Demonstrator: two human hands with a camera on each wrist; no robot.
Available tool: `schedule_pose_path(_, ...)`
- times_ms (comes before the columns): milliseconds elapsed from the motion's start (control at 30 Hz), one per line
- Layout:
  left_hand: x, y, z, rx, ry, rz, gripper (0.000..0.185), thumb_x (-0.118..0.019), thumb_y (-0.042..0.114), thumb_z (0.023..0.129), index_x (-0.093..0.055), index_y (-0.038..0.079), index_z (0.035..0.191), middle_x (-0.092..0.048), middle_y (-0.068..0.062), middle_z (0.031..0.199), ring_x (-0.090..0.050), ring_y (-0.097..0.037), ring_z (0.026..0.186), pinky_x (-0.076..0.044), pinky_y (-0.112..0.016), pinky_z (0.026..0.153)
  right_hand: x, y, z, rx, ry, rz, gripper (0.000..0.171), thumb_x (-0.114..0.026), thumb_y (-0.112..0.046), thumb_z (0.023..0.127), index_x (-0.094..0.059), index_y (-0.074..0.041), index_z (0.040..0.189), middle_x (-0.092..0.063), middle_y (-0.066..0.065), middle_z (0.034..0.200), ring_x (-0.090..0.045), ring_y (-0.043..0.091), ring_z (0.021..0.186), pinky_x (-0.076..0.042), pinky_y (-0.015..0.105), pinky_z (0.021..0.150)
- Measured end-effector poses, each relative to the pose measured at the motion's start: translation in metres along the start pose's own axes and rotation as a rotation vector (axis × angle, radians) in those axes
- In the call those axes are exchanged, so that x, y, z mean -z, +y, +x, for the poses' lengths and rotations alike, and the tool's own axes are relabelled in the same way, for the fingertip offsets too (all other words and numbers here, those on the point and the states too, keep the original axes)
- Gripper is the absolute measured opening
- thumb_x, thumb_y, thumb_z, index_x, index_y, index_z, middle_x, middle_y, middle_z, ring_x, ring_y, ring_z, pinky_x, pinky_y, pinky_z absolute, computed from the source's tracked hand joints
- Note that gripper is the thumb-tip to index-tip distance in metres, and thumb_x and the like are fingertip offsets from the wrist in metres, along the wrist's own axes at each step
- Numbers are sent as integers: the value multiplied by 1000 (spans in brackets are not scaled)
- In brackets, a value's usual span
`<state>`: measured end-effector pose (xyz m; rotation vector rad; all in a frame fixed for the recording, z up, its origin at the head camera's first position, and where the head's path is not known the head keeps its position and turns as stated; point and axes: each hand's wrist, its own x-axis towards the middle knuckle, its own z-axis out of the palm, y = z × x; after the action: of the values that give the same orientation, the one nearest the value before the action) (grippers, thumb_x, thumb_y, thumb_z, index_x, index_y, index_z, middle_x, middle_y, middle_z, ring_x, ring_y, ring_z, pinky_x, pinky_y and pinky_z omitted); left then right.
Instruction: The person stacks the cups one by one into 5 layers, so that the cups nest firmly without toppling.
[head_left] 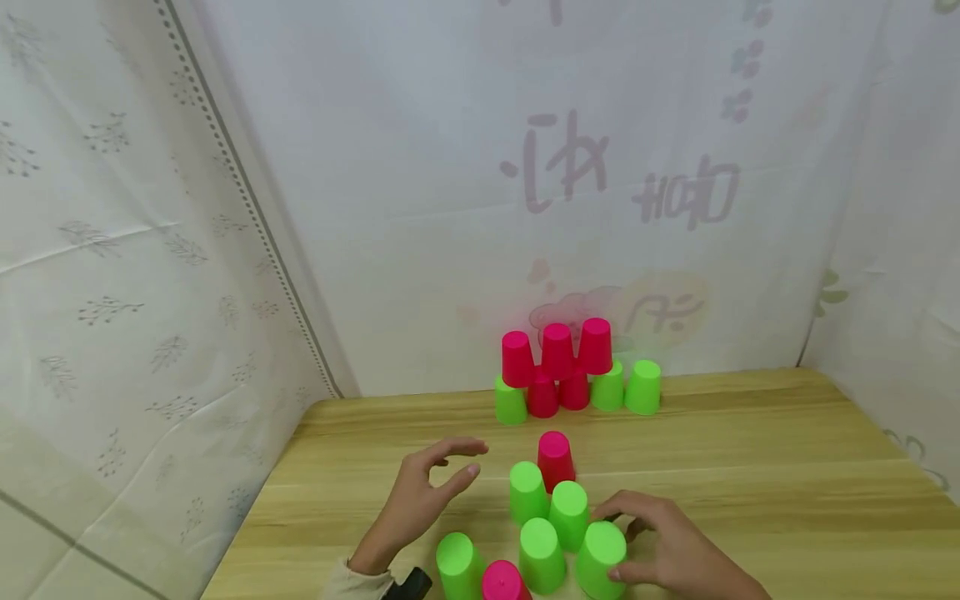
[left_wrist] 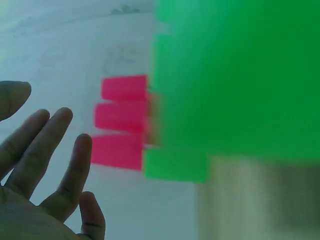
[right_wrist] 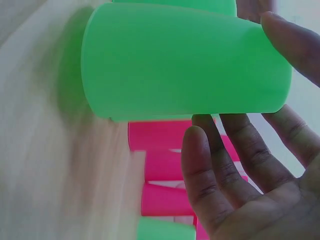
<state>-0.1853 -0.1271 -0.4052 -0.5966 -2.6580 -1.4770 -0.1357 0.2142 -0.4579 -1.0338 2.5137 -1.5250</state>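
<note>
The right hand (head_left: 675,550) curls round a green cup (head_left: 601,560) standing upside down near the table's (head_left: 787,467) front edge, thumb on its near side and fingers behind it. This cup is the rightmost of a cluster of green and pink cups (head_left: 540,517). The left hand (head_left: 423,500) hovers just left of that cluster, fingers spread and loosely bent, grasping nothing. A stacked pyramid of cups (head_left: 573,371) stands at the table's far edge.
</note>
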Motion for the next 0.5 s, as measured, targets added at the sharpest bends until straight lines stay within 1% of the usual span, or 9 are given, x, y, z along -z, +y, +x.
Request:
schedule_pose_path(67, 4, -8, -12, 16, -2, 8, 23, -66, 30, 97, -68, 32, 120, -73, 11, 119, -65, -9, 115, -44, -37, 94, 6, 0, 0, -18, 5, -4, 43, -83, -22, 81, -65, -22, 120, -71, -8, 113, -62, 1, 100, -54, 23, 75)
schedule_pose_path(100, 6, -11, -17, 17, -2, 10, 23, -65, 30, 98, -68, 30, 121, -73, 10, 119, -65, -10, 115, -44, -36, 93, 10, 1, 0, -19, 10, -9, 43, -83, -22, 81, -65, -22, 120, -71, -8, 112, -62, 2, 99, -54, 23, 74)
schedule_pose_path(200, 11, -15, -29, 77, -3, 14, 23, -65, 34, 97, -68, 33, 120, -73, 11, 118, -65, -7, 114, -45, -35, 93, 21, 4, 3, -4, 24, -40, 41, -83, -23, 82, -64, -25, 117, -70, -10, 109, -63, 3, 97, -55, 24, 73)
schedule_pose_path(233, 11, -15, -33, 102, -6, 11, 23, -66, 35, 96, -67, 36, 119, -73, 13, 118, -65, -6, 114, -45, -36, 94, 25, 5, 3, -6, 24, -39, 40, -83, -23, 82, -64, -25, 117, -70, -9, 109, -62, 3, 97, -55, 24, 72)
schedule_pose_path(333, 13, -16, -41, 151, -52, 14, 26, -66, 39, 95, -65, 37, 122, -72, 11, 121, -64, -6, 116, -46, -37, 97, 39, 8, 7, 14, 39, -52, 40, -82, -19, 83, -64, -21, 118, -70, -7, 109, -62, 2, 98, -55, 25, 71)
schedule_pose_path(400, 12, -18, -46, 137, -93, 17, 30, -66, 40, 96, -64, 34, 126, -71, 6, 124, -63, -6, 117, -48, -36, 97, 50, 8, 10, 12, 59, -65, 39, -82, -16, 83, -65, -17, 118, -70, -6, 110, -62, 0, 98, -55, 25, 71)
schedule_pose_path(500, 9, -20, -53, 91, -147, -1, 35, -65, 36, 97, -61, 27, 131, -69, -4, 129, -62, -8, 120, -51, -33, 97, 66, 6, 17, -5, 92, -107, 39, -82, -14, 83, -66, -16, 118, -70, -6, 111, -61, -2, 98, -55, 25, 71)
